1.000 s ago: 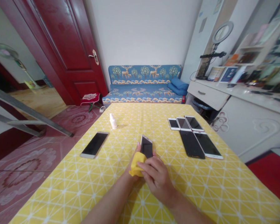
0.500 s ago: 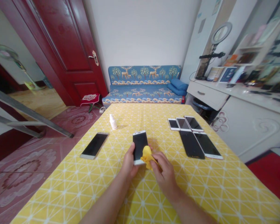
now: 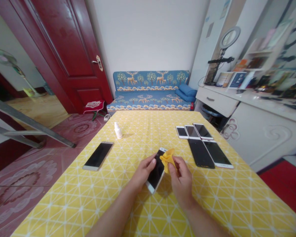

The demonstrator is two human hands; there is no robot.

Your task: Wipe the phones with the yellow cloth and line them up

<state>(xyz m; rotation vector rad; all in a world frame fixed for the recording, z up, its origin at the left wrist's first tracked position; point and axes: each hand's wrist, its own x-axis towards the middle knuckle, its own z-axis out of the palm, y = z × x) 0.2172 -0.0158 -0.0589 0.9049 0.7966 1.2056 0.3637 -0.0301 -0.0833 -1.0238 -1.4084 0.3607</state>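
Yellow patterned cloth covers the tabletop (image 3: pixel 212 204), which stands in a small room before a blue sofa (image 3: pixel 150 89) and a dark red door (image 3: pixel 64 49). Near the middle of the tabletop, a white phone (image 3: pixel 156 171) with a dark screen is grasped along its left edge by the left hand (image 3: pixel 143 171) and is held tilted, its lower corner raised clear of the cloth. A small yellow wiping cloth (image 3: pixel 168 158) is pinched between the thumb and fingers of the right hand (image 3: pixel 182 179) and is pressed against the upper right part of the phone. Toward the left edge, a second phone (image 3: pixel 98 155) is laid flat, screen up. Beyond it, nearer the far left corner, a small white bottle (image 3: pixel 117 130) is set upright. Along the right edge, a group of five phones (image 3: pixel 202 144) is laid side by side, three small ones farther away and two larger ones nearer.
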